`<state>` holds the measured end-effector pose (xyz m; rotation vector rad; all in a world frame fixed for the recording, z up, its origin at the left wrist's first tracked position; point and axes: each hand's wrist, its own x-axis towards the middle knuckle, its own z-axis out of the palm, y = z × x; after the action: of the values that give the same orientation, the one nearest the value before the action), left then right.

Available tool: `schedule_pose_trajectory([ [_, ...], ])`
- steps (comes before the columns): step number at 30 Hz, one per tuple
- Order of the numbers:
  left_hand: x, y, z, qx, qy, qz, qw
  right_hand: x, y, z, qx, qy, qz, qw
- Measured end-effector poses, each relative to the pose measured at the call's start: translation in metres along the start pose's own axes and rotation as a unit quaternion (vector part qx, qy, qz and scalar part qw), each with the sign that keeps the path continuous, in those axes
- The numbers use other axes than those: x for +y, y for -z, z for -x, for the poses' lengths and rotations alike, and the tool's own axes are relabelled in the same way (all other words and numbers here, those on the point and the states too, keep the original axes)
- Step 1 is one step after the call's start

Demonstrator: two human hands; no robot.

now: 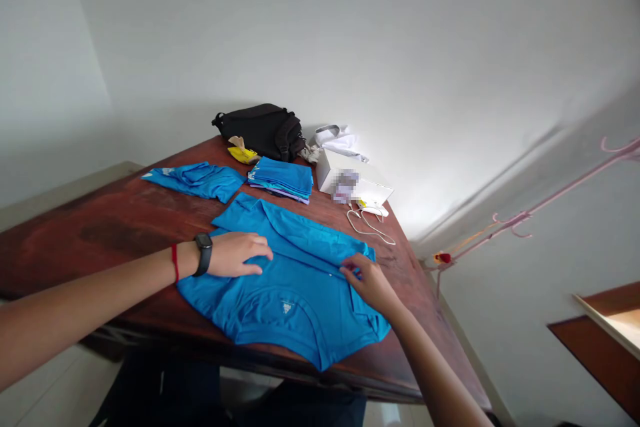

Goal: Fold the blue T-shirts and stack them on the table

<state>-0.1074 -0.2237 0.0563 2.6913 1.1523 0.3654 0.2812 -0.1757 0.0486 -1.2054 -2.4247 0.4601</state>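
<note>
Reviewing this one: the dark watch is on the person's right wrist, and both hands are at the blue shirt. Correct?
Not quite: the head view shows the dark watch on the left wrist. Both hands are at the blue shirt.

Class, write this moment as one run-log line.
left hand: on blue shirt | right hand: at shirt's turned-over hem | behind: folded stack, crumpled blue garment
</note>
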Motion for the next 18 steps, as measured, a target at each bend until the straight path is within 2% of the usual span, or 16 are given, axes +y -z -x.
schedule_pose_trajectory([
  [2, 0.004, -0.005, 0.013, 0.009, 0.016, -0.004, 1.0, -0.012, -0.007, 0.013, -0.044, -0.001, -0.007, 0.999],
  [5, 0.004, -0.007, 0.029, 0.03, 0.058, -0.016, 0.998, -0.016, -0.014, 0.027, -0.064, -0.017, 0.012, 0.998],
  [13, 0.005, 0.003, 0.063, 0.073, 0.135, -0.092, 0.984, 0.006, -0.013, 0.052, -0.001, -0.053, 0.015, 0.998],
  [16, -0.003, 0.01, 0.076, 0.07, 0.155, -0.111, 0.979, 0.017, -0.009, 0.062, 0.025, -0.09, 0.046, 0.995],
  [18, -0.012, 0.013, 0.085, 0.068, 0.17, -0.108, 0.977, 0.023, -0.007, 0.068, 0.02, -0.119, 0.053, 0.991],
])
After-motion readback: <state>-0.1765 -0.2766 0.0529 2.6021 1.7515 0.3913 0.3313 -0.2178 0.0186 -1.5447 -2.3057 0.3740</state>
